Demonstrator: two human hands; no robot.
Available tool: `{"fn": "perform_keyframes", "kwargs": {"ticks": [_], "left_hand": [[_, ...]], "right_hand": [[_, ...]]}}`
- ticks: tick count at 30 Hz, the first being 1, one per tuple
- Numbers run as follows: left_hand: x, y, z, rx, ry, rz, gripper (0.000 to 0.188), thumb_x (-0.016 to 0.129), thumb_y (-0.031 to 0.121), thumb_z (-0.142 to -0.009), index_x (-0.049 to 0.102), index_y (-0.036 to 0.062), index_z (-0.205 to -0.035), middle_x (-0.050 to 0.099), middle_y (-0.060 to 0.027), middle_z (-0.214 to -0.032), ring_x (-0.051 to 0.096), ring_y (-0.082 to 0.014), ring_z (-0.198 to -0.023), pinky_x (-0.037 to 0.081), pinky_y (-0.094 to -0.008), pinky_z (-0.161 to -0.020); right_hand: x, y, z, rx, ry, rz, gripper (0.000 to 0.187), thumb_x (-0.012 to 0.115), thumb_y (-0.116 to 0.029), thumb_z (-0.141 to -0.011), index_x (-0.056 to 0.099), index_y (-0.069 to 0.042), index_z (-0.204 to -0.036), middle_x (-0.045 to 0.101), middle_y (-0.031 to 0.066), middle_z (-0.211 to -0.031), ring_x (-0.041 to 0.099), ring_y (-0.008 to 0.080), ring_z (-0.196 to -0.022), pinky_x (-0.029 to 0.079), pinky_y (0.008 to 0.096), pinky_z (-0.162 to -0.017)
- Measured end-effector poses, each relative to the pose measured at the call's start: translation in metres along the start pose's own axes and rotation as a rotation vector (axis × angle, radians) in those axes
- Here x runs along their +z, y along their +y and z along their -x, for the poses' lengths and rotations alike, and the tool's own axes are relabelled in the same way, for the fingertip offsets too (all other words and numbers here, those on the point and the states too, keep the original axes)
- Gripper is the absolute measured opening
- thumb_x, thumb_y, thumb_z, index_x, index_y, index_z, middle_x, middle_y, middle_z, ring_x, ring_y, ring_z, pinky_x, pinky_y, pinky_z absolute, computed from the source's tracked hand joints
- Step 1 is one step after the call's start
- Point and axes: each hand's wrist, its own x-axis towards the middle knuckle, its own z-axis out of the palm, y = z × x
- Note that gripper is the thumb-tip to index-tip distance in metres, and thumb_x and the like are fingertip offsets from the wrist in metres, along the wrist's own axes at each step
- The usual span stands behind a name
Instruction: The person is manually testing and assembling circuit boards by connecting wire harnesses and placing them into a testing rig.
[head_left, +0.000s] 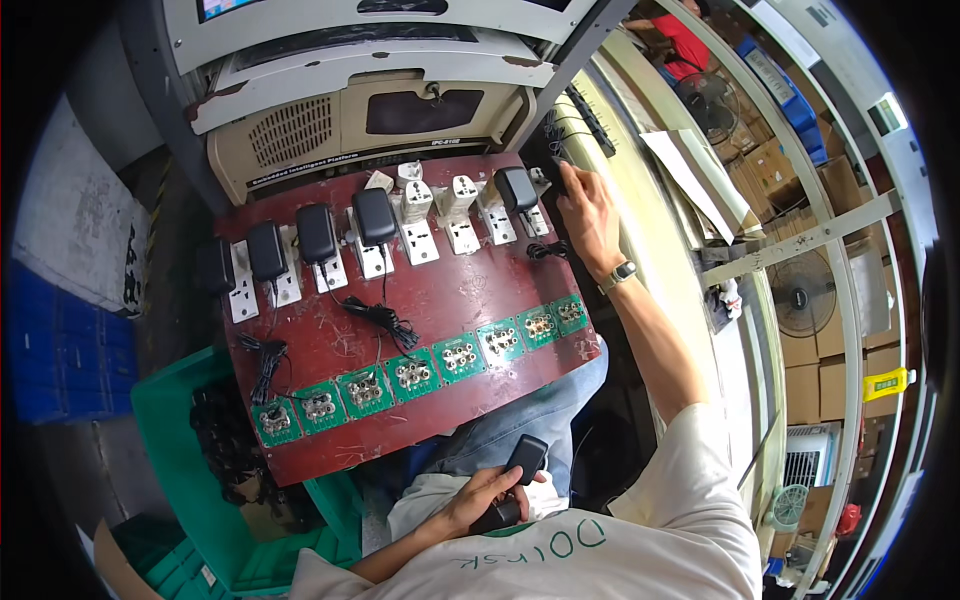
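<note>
Down at my lap, my left hand (485, 497) is wrapped round a black power adapter (527, 458). A second black adapter (497, 516) sits against that hand's lower fingers. My right hand (590, 215) reaches past the far right edge of the dark red board (420, 290), its thumb and fingers drawn together near the last socket and some dark cables (552, 140). What those fingertips hold, if anything, is too small to tell. White sockets line the board's far side, several with black adapters (375, 217) plugged in. Green circuit boards (412, 375) run along its near edge.
A beige metal computer case (370, 125) stands behind the board. Coiled black leads (385, 318) lie on the red surface. At the left is a green crate (180, 440) of black adapters. A pale bench (660, 250) runs along the right, with fans and cartons beyond. A person in red (680, 45) is farther off.
</note>
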Motion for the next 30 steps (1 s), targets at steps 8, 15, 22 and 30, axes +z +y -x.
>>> {"fn": "perform_keyframes", "kwargs": {"ticks": [8,15,22,30], "left_hand": [[0.029,0.036,-0.024,0.025,0.051,-0.012,0.058,0.040,0.046,-0.119,0.059,-0.0050,-0.140,0.074,-0.0113,-0.083,0.064,-0.0183,-0.062,0.049,-0.0288,-0.059],[0.049,0.090,-0.075,0.681,0.379,0.123,0.057,0.042,0.050,-0.117,0.060,-0.0008,-0.134,0.070,-0.0098,-0.082,0.065,-0.0196,-0.068,0.050,-0.0306,-0.063],[0.078,0.125,-0.105,0.938,0.635,0.209,0.056,0.044,0.052,-0.116,0.060,0.0005,-0.133,0.070,-0.0108,-0.101,0.066,-0.0193,-0.081,0.051,-0.0312,-0.071],[0.066,0.117,-0.089,1.269,1.003,-0.209,0.048,0.046,0.043,-0.116,0.062,-0.0011,-0.124,0.068,-0.0139,-0.116,0.063,-0.0178,-0.089,0.052,-0.0328,-0.077]], "right_hand": [[-0.027,-0.004,0.013,-0.020,-0.182,0.076,0.057,0.073,-0.012,-0.092,0.061,-0.008,-0.148,0.064,0.0149,-0.138,0.066,0.0348,-0.111,0.058,0.0435,-0.091],[-0.085,-0.046,0.047,0.279,0.067,-0.270,0.054,0.073,-0.015,-0.100,0.059,-0.001,-0.151,0.065,0.0176,-0.148,0.069,0.0330,-0.123,0.056,0.0421,-0.103],[-0.190,-0.211,0.116,0.392,-0.164,-0.804,0.049,0.066,-0.014,-0.108,0.058,0.001,-0.154,0.073,0.0166,-0.130,0.070,0.0228,-0.108,0.055,0.0319,-0.097],[-0.128,-0.159,0.062,0.722,-0.020,-1.015,0.044,0.070,-0.017,-0.108,0.063,0.001,-0.148,0.079,0.0118,-0.111,0.069,0.0120,-0.081,0.053,0.0226,-0.068]]}}
